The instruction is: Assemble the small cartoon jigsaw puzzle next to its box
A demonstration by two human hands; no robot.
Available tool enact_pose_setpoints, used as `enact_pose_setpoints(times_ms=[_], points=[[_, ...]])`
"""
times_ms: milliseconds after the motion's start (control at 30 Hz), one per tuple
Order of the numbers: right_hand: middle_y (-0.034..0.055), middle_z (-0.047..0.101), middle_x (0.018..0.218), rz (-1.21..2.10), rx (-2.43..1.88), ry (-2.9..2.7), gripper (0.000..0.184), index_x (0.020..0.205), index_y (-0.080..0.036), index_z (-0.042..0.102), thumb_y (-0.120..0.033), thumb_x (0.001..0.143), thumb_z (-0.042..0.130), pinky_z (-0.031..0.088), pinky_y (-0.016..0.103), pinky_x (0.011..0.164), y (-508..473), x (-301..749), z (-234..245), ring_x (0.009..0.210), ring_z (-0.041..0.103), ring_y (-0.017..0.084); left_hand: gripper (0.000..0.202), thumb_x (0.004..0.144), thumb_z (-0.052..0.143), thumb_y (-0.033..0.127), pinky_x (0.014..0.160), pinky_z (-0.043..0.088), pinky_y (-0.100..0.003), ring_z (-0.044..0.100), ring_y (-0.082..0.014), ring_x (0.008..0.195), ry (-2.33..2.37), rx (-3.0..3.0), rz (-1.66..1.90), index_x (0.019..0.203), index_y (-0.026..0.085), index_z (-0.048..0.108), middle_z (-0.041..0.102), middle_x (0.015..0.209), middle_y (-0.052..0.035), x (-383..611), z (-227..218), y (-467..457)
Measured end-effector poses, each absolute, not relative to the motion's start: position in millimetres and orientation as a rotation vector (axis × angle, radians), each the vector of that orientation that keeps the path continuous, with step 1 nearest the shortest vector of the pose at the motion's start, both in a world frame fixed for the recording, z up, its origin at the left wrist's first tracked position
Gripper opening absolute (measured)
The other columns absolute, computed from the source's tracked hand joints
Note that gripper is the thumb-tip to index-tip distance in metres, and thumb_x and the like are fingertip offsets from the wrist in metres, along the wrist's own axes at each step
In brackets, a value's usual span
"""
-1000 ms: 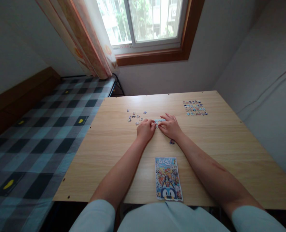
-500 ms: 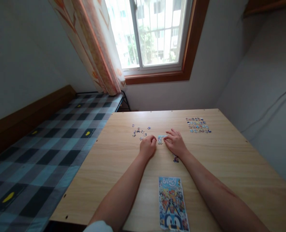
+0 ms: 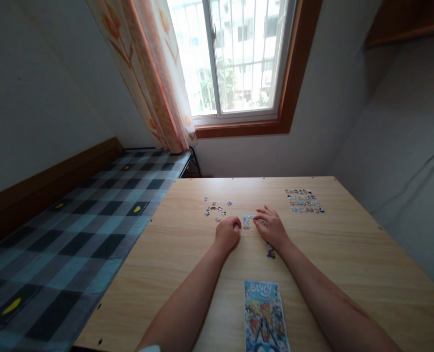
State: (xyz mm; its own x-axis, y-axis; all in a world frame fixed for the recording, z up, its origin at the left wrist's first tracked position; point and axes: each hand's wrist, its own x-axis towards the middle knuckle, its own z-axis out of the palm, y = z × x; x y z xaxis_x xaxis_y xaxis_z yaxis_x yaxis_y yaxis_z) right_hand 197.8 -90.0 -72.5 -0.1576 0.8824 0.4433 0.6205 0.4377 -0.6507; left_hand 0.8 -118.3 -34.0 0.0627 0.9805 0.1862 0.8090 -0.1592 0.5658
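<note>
A small joined patch of jigsaw puzzle (image 3: 246, 223) lies flat on the table between my hands. My right hand (image 3: 272, 228) rests at its right side, thumb and forefinger brought together on a puzzle piece at the patch's edge, the other fingers raised. Just left of the patch, my left hand (image 3: 227, 232) is curled closed on the tabletop; whether anything is inside it is hidden. Below my right wrist lies another small cluster of puzzle pieces (image 3: 270, 251), partly covered by the wrist. Loose puzzle pieces (image 3: 214, 208) are scattered beyond my left hand.
Several rows of puzzle pieces (image 3: 305, 201) are laid out at the table's far right. A printed Bluey picture sheet (image 3: 264, 313) lies between my forearms on the wooden table (image 3: 349, 254). Left of it stands a bed with a checked cover (image 3: 102, 234); a window is beyond.
The whole view has tilted up slightly, so everything sits lower in the picture. My right fingers have shifted a little over the patch; the left hand stays closed in place.
</note>
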Motion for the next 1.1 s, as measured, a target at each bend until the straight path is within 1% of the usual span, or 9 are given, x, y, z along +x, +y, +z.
enact_pose_setpoints(times_ms=[167, 300, 467, 533, 600, 700, 800, 900, 1100], points=[[0.0096, 0.072, 0.116, 0.429, -1.249, -1.809, 0.016, 0.086, -0.024, 0.077, -0.031, 0.086, 0.062, 0.036, 0.055, 0.113, -87, 200, -76, 0.129, 0.053, 0.032, 0.024, 0.082, 0.050, 0.010, 0.079, 0.046, -0.026, 0.064, -0.0171, 0.085, 1.815, 2.032, 0.782, 0.075, 0.021, 0.070, 0.072, 0.085, -0.0023, -2, -28, -120], [0.0104, 0.073, 0.114, 0.434, -1.237, -1.776, 0.018, 0.088, -0.023, 0.077, -0.032, 0.087, 0.062, 0.038, 0.053, 0.112, -86, 201, -77, 0.127, 0.054, 0.032, 0.023, 0.089, 0.051, 0.017, 0.081, 0.047, -0.029, 0.063, -0.0190, 0.089, 2.011, 2.047, 0.718, 0.082, 0.021, 0.072, 0.072, 0.093, -0.0046, -18, -13, -120], [0.0101, 0.072, 0.115, 0.387, -1.211, -1.834, 0.017, 0.087, -0.024, 0.077, -0.030, 0.088, 0.061, 0.038, 0.055, 0.110, -87, 199, -76, 0.127, 0.054, 0.033, 0.030, 0.094, 0.048, 0.020, 0.090, 0.048, -0.032, 0.058, -0.0257, 0.111, 2.410, 2.003, 0.457, 0.114, 0.019, 0.071, 0.069, 0.115, -0.0108, -49, -4, -117], [0.0101, 0.072, 0.114, 0.378, -1.206, -1.837, 0.017, 0.087, -0.024, 0.077, -0.029, 0.088, 0.061, 0.038, 0.055, 0.110, -87, 198, -76, 0.127, 0.054, 0.032, 0.037, 0.096, 0.044, 0.020, 0.090, 0.049, -0.034, 0.056, -0.0281, 0.115, 2.509, 1.927, 0.269, 0.126, 0.017, 0.066, 0.067, 0.121, -0.0140, -58, -4, -115], [0.0104, 0.072, 0.115, 0.373, -1.201, -1.836, 0.016, 0.087, -0.024, 0.077, -0.029, 0.088, 0.061, 0.039, 0.054, 0.110, -87, 198, -75, 0.127, 0.054, 0.032, 0.041, 0.097, 0.040, 0.020, 0.089, 0.050, -0.036, 0.056, -0.0294, 0.117, 2.532, 1.874, 0.146, 0.130, 0.017, 0.064, 0.065, 0.124, -0.0155, -64, -4, -115], [0.0106, 0.071, 0.117, 0.373, -1.198, -1.836, 0.016, 0.088, -0.024, 0.077, -0.028, 0.088, 0.061, 0.040, 0.052, 0.110, -88, 197, -74, 0.125, 0.056, 0.030, 0.038, 0.098, 0.040, 0.022, 0.085, 0.052, -0.037, 0.058, -0.0299, 0.115, 2.510, 1.853, 0.089, 0.122, 0.019, 0.069, 0.066, 0.123, -0.0154, -68, 0, -115], [0.0100, 0.072, 0.116, 0.358, -1.209, -1.853, 0.016, 0.088, -0.024, 0.077, -0.028, 0.088, 0.061, 0.040, 0.052, 0.109, -89, 197, -73, 0.124, 0.057, 0.030, 0.028, 0.094, 0.051, 0.027, 0.081, 0.053, -0.035, 0.063, -0.0287, 0.109, 2.487, 1.817, 0.034, 0.107, 0.022, 0.075, 0.071, 0.114, -0.0135, -74, 8, -115], [0.0093, 0.072, 0.117, 0.340, -1.220, -1.880, 0.015, 0.088, -0.024, 0.077, -0.027, 0.088, 0.061, 0.040, 0.053, 0.108, -90, 196, -72, 0.125, 0.056, 0.031, 0.022, 0.089, 0.059, 0.031, 0.078, 0.052, -0.033, 0.067, -0.0273, 0.102, 2.448, 1.793, -0.030, 0.098, 0.024, 0.077, 0.074, 0.107, -0.0108, -85, 17, -117], [0.0089, 0.072, 0.116, 0.323, -1.228, -1.897, 0.016, 0.088, -0.024, 0.077, -0.026, 0.089, 0.061, 0.039, 0.053, 0.109, -90, 196, -72, 0.126, 0.055, 0.031, 0.016, 0.074, 0.067, 0.022, 0.070, 0.048, -0.027, 0.069, -0.0221, 0.085, 2.165, 1.932, -0.187, 0.084, 0.025, 0.078, 0.078, 0.093, -0.0064, -93, 31, -130]])
